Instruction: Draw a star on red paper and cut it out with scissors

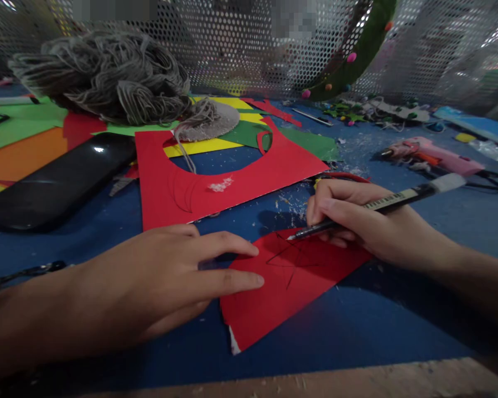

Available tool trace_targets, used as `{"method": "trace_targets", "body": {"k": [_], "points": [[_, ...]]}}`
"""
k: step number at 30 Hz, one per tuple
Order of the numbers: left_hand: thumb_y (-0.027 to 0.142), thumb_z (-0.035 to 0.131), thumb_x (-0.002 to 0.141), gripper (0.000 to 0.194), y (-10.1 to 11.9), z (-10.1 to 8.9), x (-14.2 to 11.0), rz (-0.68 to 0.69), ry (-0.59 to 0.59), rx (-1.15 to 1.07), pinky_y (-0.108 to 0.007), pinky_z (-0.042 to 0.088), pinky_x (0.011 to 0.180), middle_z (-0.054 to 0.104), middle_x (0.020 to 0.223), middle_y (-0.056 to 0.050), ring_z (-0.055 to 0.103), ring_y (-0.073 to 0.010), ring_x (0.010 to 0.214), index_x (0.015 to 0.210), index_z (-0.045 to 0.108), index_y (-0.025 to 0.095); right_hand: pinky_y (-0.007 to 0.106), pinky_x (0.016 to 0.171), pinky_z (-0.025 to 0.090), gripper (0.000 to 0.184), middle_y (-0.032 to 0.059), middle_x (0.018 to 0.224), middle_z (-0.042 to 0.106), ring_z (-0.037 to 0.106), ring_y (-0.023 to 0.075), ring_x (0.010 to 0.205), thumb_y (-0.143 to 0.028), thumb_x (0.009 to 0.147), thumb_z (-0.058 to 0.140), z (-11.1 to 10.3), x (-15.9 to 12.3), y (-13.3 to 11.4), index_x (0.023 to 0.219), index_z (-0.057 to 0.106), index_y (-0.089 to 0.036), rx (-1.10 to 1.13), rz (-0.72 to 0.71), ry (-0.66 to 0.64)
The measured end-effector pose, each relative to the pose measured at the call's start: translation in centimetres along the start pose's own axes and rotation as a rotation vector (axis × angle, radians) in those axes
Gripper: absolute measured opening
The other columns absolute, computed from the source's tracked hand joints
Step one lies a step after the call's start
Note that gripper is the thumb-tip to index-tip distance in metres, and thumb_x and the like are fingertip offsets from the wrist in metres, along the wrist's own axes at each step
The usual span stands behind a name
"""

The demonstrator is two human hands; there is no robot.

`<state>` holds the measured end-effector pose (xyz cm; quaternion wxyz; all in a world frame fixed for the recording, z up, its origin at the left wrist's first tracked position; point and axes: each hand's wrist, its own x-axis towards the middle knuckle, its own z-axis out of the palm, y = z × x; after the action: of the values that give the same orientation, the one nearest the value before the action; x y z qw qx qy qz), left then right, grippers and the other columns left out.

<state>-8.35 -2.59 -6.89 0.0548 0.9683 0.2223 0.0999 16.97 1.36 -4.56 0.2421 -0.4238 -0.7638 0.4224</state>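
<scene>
A piece of red paper (269, 309) with one curved edge lies on the blue tabletop, its lower left corner showing white. Thin dark lines drawn on it cross in a star-like shape. My left hand (178, 276) rests on the paper's left side, fingers stretched out and holding nothing. Between the fingers of my right hand (357, 215) is a black pen (398, 200), slanted, its tip at the top of the drawn lines. Behind both hands lies a larger red sheet (232, 190) with a big rounded cutout and a whitish patch.
A black phone (62, 182) lies at left, near coloured paper sheets (20, 160). A heap of grey yarn (112, 83) sits behind. To the right are a pink glue gun (435, 155) and green trimmings (348, 110). Perforated metal mesh (232, 50) stands at the back.
</scene>
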Motion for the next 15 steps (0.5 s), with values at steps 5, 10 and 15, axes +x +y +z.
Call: {"method": "trace_targets", "body": {"k": [5,10,15], "points": [[0.009,0.030,0.080,0.045,0.02,-0.12,0.10,0.007,-0.003,0.006,-0.029,0.048,0.071,0.048,0.124,-0.006,0.057,-0.0174,0.093,0.116,0.047,0.028,0.015,0.037,0.031,0.018,-0.0034,0.052,0.048,0.039,0.0022,0.039,-0.019,0.083,0.042,0.30,0.08,0.00,0.066,0.047,-0.014,0.039,-0.029,0.017],[0.011,0.030,0.081,0.044,-0.11,-0.02,0.26,0.009,0.011,0.018,-0.026,0.048,0.069,0.049,0.122,-0.003,0.057,-0.0158,0.090,0.117,0.046,0.030,0.018,0.045,0.038,0.023,-0.0002,0.062,0.054,0.048,0.0048,0.047,-0.027,0.087,0.038,0.33,0.47,-0.11,0.080,0.055,-0.013,0.101,-0.141,-0.024],[0.012,0.031,0.080,0.048,0.03,0.12,-0.08,0.001,0.050,0.026,-0.027,0.046,0.064,0.050,0.123,0.000,0.060,-0.0166,0.083,0.118,0.045,0.037,0.018,0.054,0.043,0.011,0.0010,0.070,0.059,0.054,0.0063,0.058,-0.020,0.079,0.050,0.69,0.96,-0.13,0.078,0.058,-0.013,0.017,-0.170,0.027]]}}
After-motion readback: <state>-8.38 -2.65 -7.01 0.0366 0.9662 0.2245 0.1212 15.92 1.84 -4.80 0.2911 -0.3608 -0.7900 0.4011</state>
